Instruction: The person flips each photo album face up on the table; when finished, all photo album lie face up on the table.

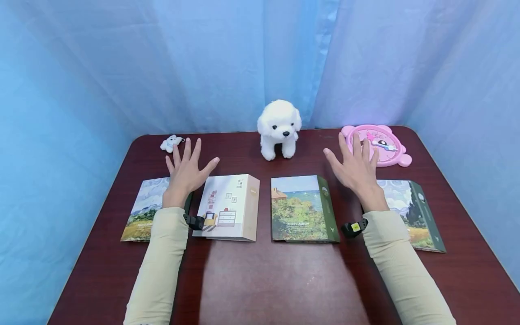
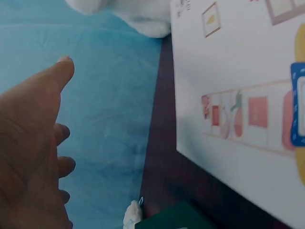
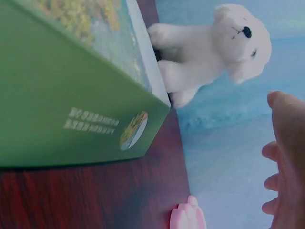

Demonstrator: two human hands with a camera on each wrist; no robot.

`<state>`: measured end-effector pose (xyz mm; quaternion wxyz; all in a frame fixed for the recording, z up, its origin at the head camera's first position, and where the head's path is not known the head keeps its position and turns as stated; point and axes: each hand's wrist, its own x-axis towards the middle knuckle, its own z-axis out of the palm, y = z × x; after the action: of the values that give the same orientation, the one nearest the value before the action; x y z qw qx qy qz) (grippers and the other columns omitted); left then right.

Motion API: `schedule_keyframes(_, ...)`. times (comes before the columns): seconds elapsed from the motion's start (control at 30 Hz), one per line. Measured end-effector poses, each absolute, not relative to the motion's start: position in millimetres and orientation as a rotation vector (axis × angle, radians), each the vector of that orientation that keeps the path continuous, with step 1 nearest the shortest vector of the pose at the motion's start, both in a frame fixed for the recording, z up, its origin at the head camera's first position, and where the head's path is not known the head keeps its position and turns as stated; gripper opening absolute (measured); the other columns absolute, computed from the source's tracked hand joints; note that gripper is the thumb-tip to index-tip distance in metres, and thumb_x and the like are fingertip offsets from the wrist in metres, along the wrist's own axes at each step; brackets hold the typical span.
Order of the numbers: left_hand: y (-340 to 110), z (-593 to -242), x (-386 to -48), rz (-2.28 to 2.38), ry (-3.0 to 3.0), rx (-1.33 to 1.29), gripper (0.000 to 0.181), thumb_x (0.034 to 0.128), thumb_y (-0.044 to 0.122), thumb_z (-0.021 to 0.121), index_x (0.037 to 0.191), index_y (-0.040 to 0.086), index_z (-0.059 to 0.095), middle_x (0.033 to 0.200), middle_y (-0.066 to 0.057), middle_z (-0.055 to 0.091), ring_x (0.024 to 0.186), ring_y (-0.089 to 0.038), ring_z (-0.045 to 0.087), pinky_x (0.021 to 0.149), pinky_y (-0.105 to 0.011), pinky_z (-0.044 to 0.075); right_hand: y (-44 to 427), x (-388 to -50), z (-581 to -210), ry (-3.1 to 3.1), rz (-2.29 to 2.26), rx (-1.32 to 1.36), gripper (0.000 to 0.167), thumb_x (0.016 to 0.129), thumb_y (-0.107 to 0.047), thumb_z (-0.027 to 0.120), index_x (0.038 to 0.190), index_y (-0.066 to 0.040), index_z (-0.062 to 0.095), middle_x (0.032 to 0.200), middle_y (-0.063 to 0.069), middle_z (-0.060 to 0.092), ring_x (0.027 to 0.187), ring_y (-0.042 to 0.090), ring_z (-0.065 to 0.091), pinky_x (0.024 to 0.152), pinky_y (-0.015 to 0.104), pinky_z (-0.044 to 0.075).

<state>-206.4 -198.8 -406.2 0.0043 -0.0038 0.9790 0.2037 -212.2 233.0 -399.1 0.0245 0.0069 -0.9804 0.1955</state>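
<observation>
My left hand (image 1: 185, 176) is held out with spread fingers above the gap between a landscape-covered photo album (image 1: 144, 207) and a white album with a furniture drawing (image 1: 227, 203). It holds nothing. My right hand (image 1: 357, 169) is likewise spread and bare, its fingertips overlapping a pink toy clock (image 1: 387, 155) in the head view. Left of that hand lies a green-spined photo album (image 1: 300, 207). Another landscape album (image 1: 406, 198) is partly hidden under the right forearm. In the right wrist view the green spine (image 3: 71, 109) fills the left side.
A white plush dog (image 1: 280, 128) stands at the back middle of the dark red table (image 1: 260, 284). A small white plush keychain (image 1: 171, 143) lies at the back left. Blue curtains (image 1: 203, 67) hang behind and on both sides.
</observation>
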Motion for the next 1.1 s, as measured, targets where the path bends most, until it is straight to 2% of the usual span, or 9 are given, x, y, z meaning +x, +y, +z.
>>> schedule_keyframes(0.13,-209.9,-398.1,-205.9,0.737,3.077,0.003,0.088,0.0891,0.071,0.039,0.155,0.028,0.001,0.162,-0.007,-0.006,0.145,-0.037,-0.018,0.113,-0.063,-0.008,227.3,-215.1,-394.4,-2.896,0.643,0.075,0.076,0.094,-0.066,0.03,0.155,-0.025,0.013,0.161,0.014,0.002,0.147,0.04,0.001,0.113,0.064,-0.001)
schedule_keyframes(0.23,-220.8,-390.7,-203.7,0.824,3.092,0.026,0.084,0.0914,0.064,0.044,0.156,0.024,0.007,0.162,-0.011,0.004,0.147,-0.039,-0.005,0.114,-0.063,0.0,220.2,-218.1,-389.1,-2.743,0.698,0.145,0.072,0.095,-0.056,0.042,0.154,-0.02,0.023,0.159,0.014,0.017,0.145,0.036,0.015,0.115,0.057,0.01)
schedule_keyframes(0.37,-237.3,-379.7,-198.5,0.95,3.101,0.052,0.078,0.094,0.055,0.049,0.154,0.015,0.02,0.158,-0.016,0.02,0.146,-0.039,0.013,0.114,-0.062,0.013,205.0,-222.0,-378.5,-2.494,0.785,0.293,0.063,0.093,-0.039,0.055,0.148,-0.013,0.037,0.149,0.015,0.035,0.138,0.034,0.032,0.112,0.053,0.023)
schedule_keyframes(0.47,-249.2,-372.2,-193.4,1.045,3.088,0.017,0.076,0.0934,0.056,0.05,0.153,0.015,0.026,0.156,-0.015,0.027,0.143,-0.038,0.021,0.112,-0.061,0.021,190.3,-224.3,-369.6,-2.335,0.833,0.434,0.058,0.091,-0.028,0.061,0.143,-0.009,0.044,0.143,0.015,0.043,0.132,0.033,0.039,0.109,0.05,0.029)
schedule_keyframes(0.63,-264.7,-363.0,-184.8,1.177,3.049,-0.045,0.076,0.0897,0.06,0.052,0.151,0.021,0.032,0.152,-0.011,0.035,0.139,-0.034,0.033,0.109,-0.057,0.031,163.9,-228.4,-359.0,-2.212,0.885,0.581,0.055,0.089,-0.02,0.064,0.14,-0.007,0.047,0.139,0.015,0.048,0.131,0.03,0.041,0.11,0.044,0.032)
schedule_keyframes(0.87,-286.6,-360.9,-169.1,1.353,2.957,-0.087,0.072,0.0894,0.056,0.056,0.148,0.019,0.037,0.148,-0.011,0.041,0.137,-0.031,0.036,0.11,-0.052,0.032,121.3,-232.5,-362.2,-2.187,0.925,0.703,0.055,0.089,-0.022,0.064,0.138,-0.001,0.047,0.136,0.019,0.049,0.128,0.032,0.044,0.11,0.042,0.032)
schedule_keyframes(1.1,-315.8,-376.4,-152.0,1.435,2.891,-0.179,0.07,0.0918,0.051,0.056,0.149,0.018,0.034,0.149,-0.014,0.04,0.135,-0.036,0.037,0.104,-0.06,0.033,70.1,-225.7,-382.7,-2.25,1.086,0.758,0.057,0.092,-0.026,0.063,0.141,-0.004,0.044,0.14,0.014,0.046,0.132,0.026,0.042,0.111,0.039,0.032)
